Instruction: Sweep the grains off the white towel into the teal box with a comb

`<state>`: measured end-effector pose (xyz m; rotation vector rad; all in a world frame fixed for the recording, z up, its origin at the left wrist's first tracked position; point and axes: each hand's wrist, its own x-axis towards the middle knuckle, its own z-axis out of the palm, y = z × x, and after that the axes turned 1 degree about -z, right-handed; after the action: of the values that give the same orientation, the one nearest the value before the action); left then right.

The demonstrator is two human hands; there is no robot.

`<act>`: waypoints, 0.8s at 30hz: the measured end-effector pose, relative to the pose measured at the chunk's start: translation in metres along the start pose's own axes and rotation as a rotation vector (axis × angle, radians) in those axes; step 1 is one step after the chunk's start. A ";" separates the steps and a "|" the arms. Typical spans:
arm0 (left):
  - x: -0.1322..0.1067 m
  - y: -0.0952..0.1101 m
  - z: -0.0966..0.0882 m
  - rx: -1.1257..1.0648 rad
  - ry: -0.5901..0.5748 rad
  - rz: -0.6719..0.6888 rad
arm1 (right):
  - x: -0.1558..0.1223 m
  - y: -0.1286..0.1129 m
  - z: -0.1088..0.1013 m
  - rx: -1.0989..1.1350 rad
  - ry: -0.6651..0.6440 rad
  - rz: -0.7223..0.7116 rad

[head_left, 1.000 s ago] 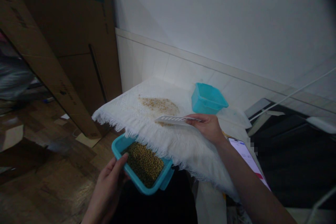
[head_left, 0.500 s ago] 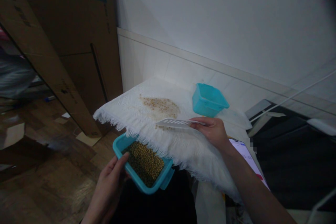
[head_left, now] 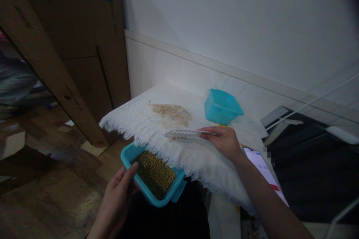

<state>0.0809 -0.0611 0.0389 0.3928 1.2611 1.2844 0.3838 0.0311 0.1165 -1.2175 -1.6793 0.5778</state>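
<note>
Head: right fingers (head_left: 211, 130) around scraper (head_left: 182, 133)

A teal plastic container (head_left: 169, 197), rectangular and nearly full of small yellow-green beans (head_left: 153, 173), sits tilted in the left hand (head_left: 117, 198), its far end tucked under the towel's (head_left: 196, 157) fringed edge. A flat white slotted scraper (head_left: 182, 133), pinched at one end by the right hand (head_left: 224, 142), lies nearly level just above the towel.
</note>
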 end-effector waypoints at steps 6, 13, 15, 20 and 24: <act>0.001 -0.004 -0.002 -0.009 -0.043 -0.034 | 0.002 -0.002 0.002 -0.012 0.047 -0.008; 0.004 -0.006 -0.004 0.019 -0.046 -0.010 | 0.004 0.002 0.005 -0.023 0.040 -0.010; 0.003 -0.005 -0.003 0.006 -0.040 -0.011 | 0.003 0.002 0.004 -0.021 0.032 -0.007; 0.002 -0.003 -0.001 0.012 -0.014 -0.012 | 0.000 -0.001 0.001 -0.014 0.000 -0.003; 0.002 -0.004 -0.001 0.025 -0.018 0.004 | -0.002 -0.003 0.000 -0.006 -0.024 0.005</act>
<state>0.0815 -0.0608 0.0345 0.4236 1.2631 1.2666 0.3828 0.0275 0.1183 -1.2239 -1.6991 0.5929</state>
